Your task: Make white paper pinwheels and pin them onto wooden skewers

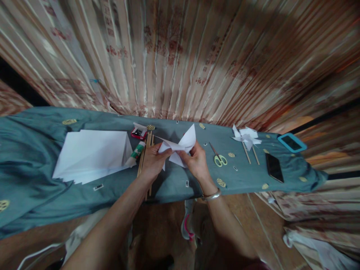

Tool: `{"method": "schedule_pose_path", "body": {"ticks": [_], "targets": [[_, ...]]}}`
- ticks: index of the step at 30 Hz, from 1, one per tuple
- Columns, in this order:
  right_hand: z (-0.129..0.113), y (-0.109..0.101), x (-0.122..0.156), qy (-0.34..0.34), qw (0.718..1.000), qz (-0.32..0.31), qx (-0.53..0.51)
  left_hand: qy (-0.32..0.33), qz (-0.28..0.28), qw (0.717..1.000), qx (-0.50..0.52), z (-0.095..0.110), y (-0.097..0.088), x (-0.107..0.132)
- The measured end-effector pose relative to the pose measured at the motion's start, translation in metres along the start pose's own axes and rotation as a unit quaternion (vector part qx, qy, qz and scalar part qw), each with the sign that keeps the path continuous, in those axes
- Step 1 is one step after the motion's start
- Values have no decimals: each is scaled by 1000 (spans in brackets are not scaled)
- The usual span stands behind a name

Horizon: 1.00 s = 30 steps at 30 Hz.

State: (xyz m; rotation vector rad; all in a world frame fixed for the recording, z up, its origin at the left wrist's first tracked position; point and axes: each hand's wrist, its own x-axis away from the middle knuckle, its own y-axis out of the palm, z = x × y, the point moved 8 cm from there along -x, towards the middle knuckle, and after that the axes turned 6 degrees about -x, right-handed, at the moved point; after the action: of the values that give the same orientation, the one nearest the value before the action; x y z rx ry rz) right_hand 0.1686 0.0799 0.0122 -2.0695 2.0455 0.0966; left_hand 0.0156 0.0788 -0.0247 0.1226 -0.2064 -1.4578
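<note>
A folded white paper piece [180, 147] with pointed flaps is held over a table covered in teal cloth [33, 157]. My left hand [152, 163] pinches its left side, fingers closed on the paper. My right hand [195, 162] grips its right side, fingers closed too; a silver bangle [211, 195] sits on that wrist. Several thin wooden sticks [144, 159] lie under my left hand.
A stack of white paper sheets [92, 153] lies at left, with a glue tube [137, 152] and a small red box [139, 132] beside it. Green-handled scissors [218, 157], two finished paper pinwheels [247, 138], a black phone [274, 167] and a blue-cased device [291, 142] lie at right. Curtains hang behind.
</note>
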Motion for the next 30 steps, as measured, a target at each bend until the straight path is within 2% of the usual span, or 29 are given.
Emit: {"method": "schedule_pose_path", "body": {"ticks": [7,19,30], "targets": [[-1,-1,1,10,1000,11,-19,-21,4,1000,2,2,1,2],[3,0,1,27,999,10,-16,3,-2,998,-58,-5,-2,-2],[8,-1,2,31,999,21,-2,-1,9,999,-50,-6,-3,-1]]}}
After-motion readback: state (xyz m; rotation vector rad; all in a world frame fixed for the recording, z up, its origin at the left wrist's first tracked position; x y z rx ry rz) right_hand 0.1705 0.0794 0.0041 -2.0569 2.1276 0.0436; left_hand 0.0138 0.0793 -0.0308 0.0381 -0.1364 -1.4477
